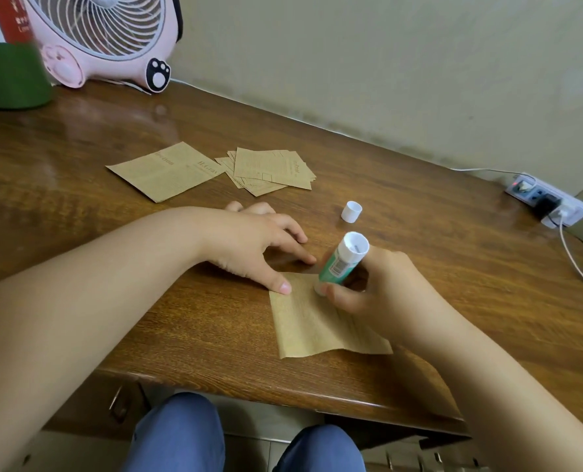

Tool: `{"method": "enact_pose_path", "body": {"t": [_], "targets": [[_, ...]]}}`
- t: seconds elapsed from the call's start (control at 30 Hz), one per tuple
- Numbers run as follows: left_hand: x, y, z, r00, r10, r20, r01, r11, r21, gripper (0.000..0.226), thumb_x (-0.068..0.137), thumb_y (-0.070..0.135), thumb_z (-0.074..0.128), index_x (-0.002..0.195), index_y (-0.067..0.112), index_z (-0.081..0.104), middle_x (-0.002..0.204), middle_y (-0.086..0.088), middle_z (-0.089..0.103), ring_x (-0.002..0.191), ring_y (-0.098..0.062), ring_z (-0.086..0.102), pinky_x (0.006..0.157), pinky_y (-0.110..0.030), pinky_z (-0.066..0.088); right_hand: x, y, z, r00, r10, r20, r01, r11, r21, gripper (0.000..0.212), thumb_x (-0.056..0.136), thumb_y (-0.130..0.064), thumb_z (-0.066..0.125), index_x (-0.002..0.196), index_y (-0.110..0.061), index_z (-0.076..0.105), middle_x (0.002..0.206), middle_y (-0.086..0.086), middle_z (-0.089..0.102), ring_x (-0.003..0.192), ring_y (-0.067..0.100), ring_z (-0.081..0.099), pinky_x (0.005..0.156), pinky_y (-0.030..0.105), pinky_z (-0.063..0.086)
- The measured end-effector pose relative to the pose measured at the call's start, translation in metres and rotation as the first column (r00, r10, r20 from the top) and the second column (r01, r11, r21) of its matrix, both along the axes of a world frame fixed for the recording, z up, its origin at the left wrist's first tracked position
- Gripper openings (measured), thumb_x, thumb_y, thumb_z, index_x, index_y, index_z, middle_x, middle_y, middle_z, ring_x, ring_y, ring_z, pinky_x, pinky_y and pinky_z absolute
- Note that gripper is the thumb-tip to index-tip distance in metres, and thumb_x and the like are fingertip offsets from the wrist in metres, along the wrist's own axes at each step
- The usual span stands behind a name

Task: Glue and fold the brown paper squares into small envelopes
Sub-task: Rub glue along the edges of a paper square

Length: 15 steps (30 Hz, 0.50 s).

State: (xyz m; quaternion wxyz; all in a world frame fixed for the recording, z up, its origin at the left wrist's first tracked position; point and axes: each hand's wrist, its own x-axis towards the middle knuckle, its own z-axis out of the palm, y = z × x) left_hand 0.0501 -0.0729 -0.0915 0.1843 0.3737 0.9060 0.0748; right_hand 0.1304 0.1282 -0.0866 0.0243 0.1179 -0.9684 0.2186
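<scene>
A brown paper square (314, 321) lies near the front edge of the wooden table (79, 233). My left hand (256, 247) presses its top left corner down with the thumb, the other fingers spread on the wood. My right hand (378, 291) grips a green and white glue stick (343, 264), tilted with its tip down on the paper's upper edge. The stick's white cap (351, 211) stands loose on the table beyond my hands. Farther back lie a single printed brown square (165, 172) and a fanned stack of several more squares (269, 170).
A pink desk fan (106, 39) and a green container (10, 76) stand at the back left. A white power strip (549, 199) with plugs and trailing cables sits at the right edge. A beige wall runs behind the table. My knees show below the front edge.
</scene>
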Motion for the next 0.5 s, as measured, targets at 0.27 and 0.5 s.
{"method": "enact_pose_path", "body": {"t": [0.27,0.5], "targets": [[0.012,0.001,0.001,0.998,0.057,0.037,-0.058,0.998,0.031,0.059,0.088,0.055,0.052,0.138,0.060,0.021,0.146,0.032,0.012,0.132,0.000,0.006,0.108,-0.036,0.011,0.002,0.002,0.000,1.000,0.008,-0.027,-0.009,0.999,-0.043,0.018,0.080,-0.030,0.071,0.095,-0.021,0.067,0.086,-0.008,0.068,0.078,0.002,0.061,0.069,0.018,0.048],[0.035,0.011,-0.011,0.981,0.194,0.022,-0.196,0.973,0.123,0.066,0.094,0.044,0.046,0.142,0.057,0.003,0.152,0.023,0.006,0.139,-0.005,0.000,0.113,-0.042,-0.001,-0.008,0.016,0.025,0.987,-0.135,-0.091,0.108,0.960,-0.258,0.019,0.083,-0.028,0.067,0.101,-0.026,0.062,0.094,-0.017,0.064,0.080,-0.012,0.061,0.061,0.000,0.042]]}}
